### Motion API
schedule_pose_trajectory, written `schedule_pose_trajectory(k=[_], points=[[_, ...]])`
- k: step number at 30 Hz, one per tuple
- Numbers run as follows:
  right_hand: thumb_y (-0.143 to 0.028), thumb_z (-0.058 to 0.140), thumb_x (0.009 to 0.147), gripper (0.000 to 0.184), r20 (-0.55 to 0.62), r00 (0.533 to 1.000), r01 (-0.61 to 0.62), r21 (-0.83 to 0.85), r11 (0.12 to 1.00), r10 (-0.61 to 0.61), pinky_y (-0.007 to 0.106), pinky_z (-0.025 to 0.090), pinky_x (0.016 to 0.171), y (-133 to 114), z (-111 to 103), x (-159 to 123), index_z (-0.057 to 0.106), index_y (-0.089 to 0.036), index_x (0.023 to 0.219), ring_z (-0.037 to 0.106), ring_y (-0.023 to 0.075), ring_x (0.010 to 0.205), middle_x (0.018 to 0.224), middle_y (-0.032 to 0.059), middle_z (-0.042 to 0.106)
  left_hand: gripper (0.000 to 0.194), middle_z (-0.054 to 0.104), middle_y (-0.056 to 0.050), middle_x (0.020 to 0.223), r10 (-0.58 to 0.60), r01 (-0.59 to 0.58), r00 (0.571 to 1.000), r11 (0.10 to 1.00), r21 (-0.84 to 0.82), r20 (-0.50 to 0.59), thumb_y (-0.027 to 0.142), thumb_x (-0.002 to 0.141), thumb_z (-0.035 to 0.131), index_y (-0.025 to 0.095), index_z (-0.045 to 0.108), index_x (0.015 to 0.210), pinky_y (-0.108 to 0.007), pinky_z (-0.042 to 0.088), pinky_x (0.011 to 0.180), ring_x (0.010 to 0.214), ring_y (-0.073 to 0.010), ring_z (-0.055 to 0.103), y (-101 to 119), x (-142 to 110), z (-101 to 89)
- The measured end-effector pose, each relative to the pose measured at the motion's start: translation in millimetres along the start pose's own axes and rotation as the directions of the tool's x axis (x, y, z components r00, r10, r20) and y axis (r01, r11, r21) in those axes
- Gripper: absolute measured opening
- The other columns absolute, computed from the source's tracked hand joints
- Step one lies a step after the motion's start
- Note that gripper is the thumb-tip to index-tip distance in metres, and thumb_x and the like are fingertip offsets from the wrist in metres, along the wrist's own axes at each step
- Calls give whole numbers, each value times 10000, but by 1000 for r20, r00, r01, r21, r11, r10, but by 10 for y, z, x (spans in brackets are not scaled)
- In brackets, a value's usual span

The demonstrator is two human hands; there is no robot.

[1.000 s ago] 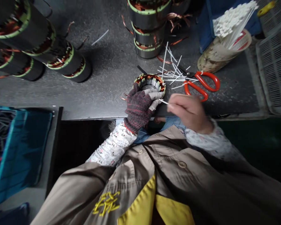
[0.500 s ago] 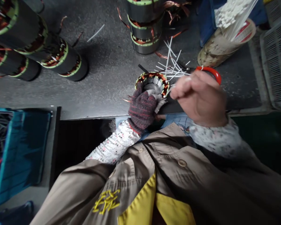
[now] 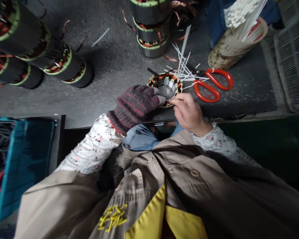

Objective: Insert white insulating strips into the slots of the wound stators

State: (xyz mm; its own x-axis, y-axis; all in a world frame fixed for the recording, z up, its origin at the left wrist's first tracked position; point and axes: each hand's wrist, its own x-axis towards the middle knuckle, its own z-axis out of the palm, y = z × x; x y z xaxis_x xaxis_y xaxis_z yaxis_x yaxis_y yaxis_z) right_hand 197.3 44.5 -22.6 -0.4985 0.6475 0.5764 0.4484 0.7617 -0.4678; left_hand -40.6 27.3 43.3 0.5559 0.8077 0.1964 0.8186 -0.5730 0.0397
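A small motor stator (image 3: 165, 87) with copper windings and a green rim stands near the front edge of the dark bench (image 3: 119, 76). My left hand (image 3: 136, 105), in a dark knitted glove, grips its left side with fingers curled onto the rim. My right hand (image 3: 188, 113) is bare and pinched at the stator's right rim; what it pinches is too small to make out. Loose white strips (image 3: 183, 71) lie fanned just behind the stator.
Red-handled scissors (image 3: 210, 85) lie right of the stator. Stacked stators (image 3: 151, 28) stand behind it, more lie at the left (image 3: 64, 64). A container of white strips (image 3: 236, 36) sits at back right, a grey crate (image 3: 292, 63) at far right, a blue bin (image 3: 22, 159) at lower left.
My right hand rose toward the scissors and strips, then came back down to the stator's right rim. My left hand shifted left and higher on the stator.
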Motion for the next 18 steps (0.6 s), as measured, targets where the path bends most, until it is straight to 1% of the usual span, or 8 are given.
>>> schedule_pose_trajectory(k=[3,5,6,8,10,13,15,18], points=[[-154,482,944,288,13,1000,-10,49,999,9,361,534,807,-1,50,-12,674,-253,1135,656,191,896,1123,69,661,255,754,-55,1124,19,-18,998,1000,-24,58,321,1029,499,227,733,1070,-408,575,953,1024,-230,723,-18,135,-11],[-175,520,948,199,-59,998,-27,108,994,34,363,520,795,59,-18,68,680,-255,1035,648,202,909,1049,59,665,272,758,-55,1093,85,-85,996,996,-30,26,304,1030,471,223,730,1002,-478,563,1020,1057,-248,721,-12,194,-38],[-193,537,956,146,-129,989,-55,125,991,71,364,510,781,126,-83,131,670,-253,974,640,206,902,995,54,661,274,759,-45,1104,134,-134,991,990,-47,-1,299,1031,462,235,726,1002,-519,541,1077,1097,-253,715,-18,211,-63],[-232,580,968,100,-324,928,-150,122,981,182,359,481,739,352,-260,298,624,-249,880,599,193,820,886,37,626,254,746,-14,1162,236,-240,971,964,-116,-48,309,1023,467,271,713,1075,-570,449,1207,1226,-244,677,-58,226,-119],[-236,650,943,126,-505,820,-255,96,962,268,346,447,710,675,-460,503,578,-251,841,510,160,714,838,19,583,250,720,-6,1215,320,-329,944,924,-194,-79,358,1004,501,290,689,1154,-594,357,1278,1339,-243,619,-128,230,-153],[-156,780,835,244,-606,724,-382,46,923,329,344,433,736,1185,-699,791,558,-257,838,450,135,694,906,31,584,245,714,-33,1210,378,-397,918,880,-262,-119,427,982,554,278,667,1139,-574,374,1279,1350,-259,616,-232,229,-82],[-170,809,828,252,-585,723,-436,23,899,366,369,441,797,1429,-785,899,578,-268,840,478,161,747,925,40,590,202,737,-44,1117,372,-407,912,874,-265,-173,413,993,546,262,651,1075,-532,436,1252,1214,-243,689,-256,211,47],[-279,775,898,186,-497,782,-427,14,904,377,396,446,848,1568,-827,887,628,-282,785,490,200,791,838,33,576,166,739,-44,958,259,-308,930,936,-168,-263,402,1000,552,261,640,995,-520,538,1165,1003,-234,729,-181,133,280]])
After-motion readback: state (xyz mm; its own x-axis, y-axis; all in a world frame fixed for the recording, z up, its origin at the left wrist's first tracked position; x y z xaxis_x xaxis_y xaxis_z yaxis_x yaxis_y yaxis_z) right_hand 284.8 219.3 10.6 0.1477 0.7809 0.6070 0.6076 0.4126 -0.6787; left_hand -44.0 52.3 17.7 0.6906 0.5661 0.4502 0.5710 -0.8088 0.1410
